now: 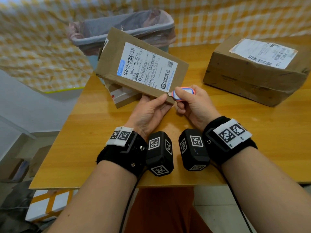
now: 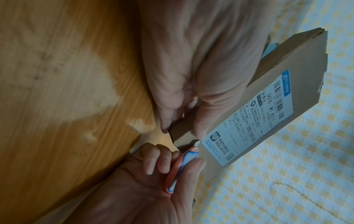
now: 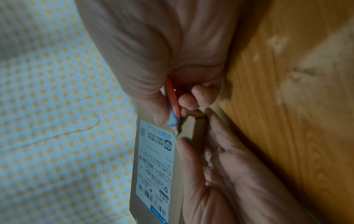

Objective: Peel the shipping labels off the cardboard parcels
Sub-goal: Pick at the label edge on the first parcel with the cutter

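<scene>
A flat cardboard parcel (image 1: 116,64) is held tilted above the table, its white shipping label (image 1: 146,66) facing me. My left hand (image 1: 152,106) grips the parcel's near corner, thumb on top and fingers underneath. My right hand (image 1: 188,100) pinches a small orange-and-blue box cutter (image 1: 182,93). Its short blade tip (image 1: 168,93) touches the cardboard just below the label's near corner. The wrist views show the same cutter (image 2: 184,163) (image 3: 172,109) beside the label (image 2: 254,121) (image 3: 155,169).
A bigger cardboard box (image 1: 252,78) with its own label (image 1: 264,53) sits on the wooden table (image 1: 94,140) at the right. Another small parcel (image 1: 121,96) lies under the held one. A lined waste bin (image 1: 94,32) stands beyond the table's far edge.
</scene>
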